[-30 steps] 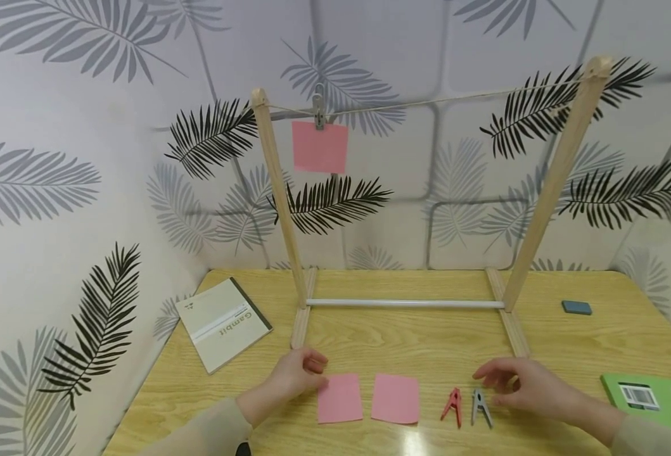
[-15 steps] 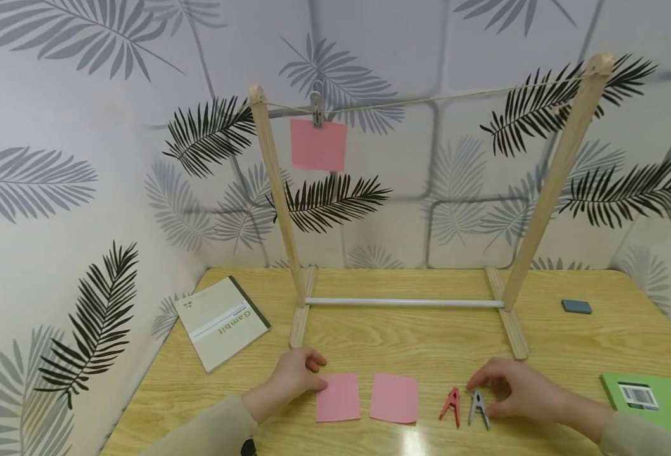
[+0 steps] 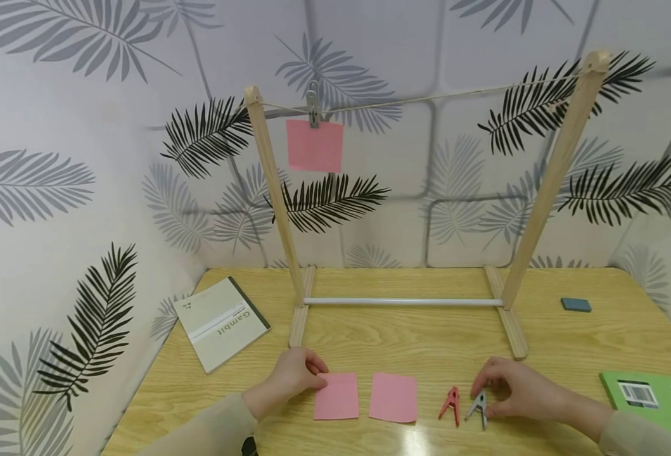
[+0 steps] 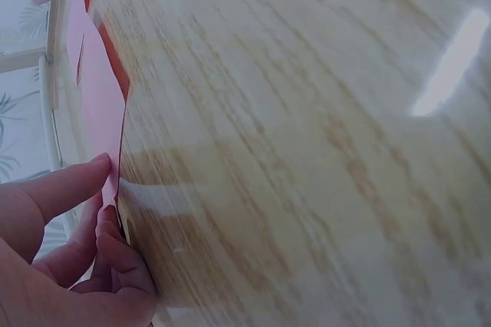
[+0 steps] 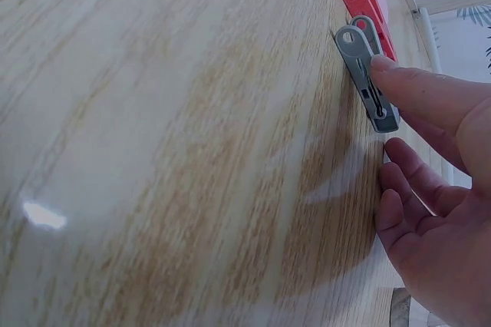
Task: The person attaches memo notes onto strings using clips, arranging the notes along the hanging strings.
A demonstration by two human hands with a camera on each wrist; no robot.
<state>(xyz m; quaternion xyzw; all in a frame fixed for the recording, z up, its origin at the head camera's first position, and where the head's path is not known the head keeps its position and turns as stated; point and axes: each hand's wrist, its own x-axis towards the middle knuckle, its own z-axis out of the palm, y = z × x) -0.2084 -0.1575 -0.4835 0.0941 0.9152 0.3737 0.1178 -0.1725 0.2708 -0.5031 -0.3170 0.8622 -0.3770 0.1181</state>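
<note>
My left hand [image 3: 292,375] pinches the upper left corner of the left pink sticky note [image 3: 336,399]; its thumb lies on the paper and fingers curl at the edge, as the left wrist view shows [image 4: 107,104]. A second pink sticky note [image 3: 394,399] lies just to the right. My right hand [image 3: 520,387] holds a grey clothespin [image 5: 357,57] between thumb and index finger, low over the table. Beside it lies a red clothespin [image 3: 451,405]. Another pink note [image 3: 315,147] hangs from a string by a grey clothespin [image 3: 313,111].
A wooden frame [image 3: 552,183] carries the string [image 3: 443,96] across its top and a white rod [image 3: 403,302] near its base. On the table are a notebook [image 3: 221,324] at left, a blue block [image 3: 576,305] and a green pad [image 3: 654,405] at right.
My right hand has closed in on the grey clothespin and taken it between thumb and finger; the clothespin has turned slightly. The left hand stays at the note's corner.
</note>
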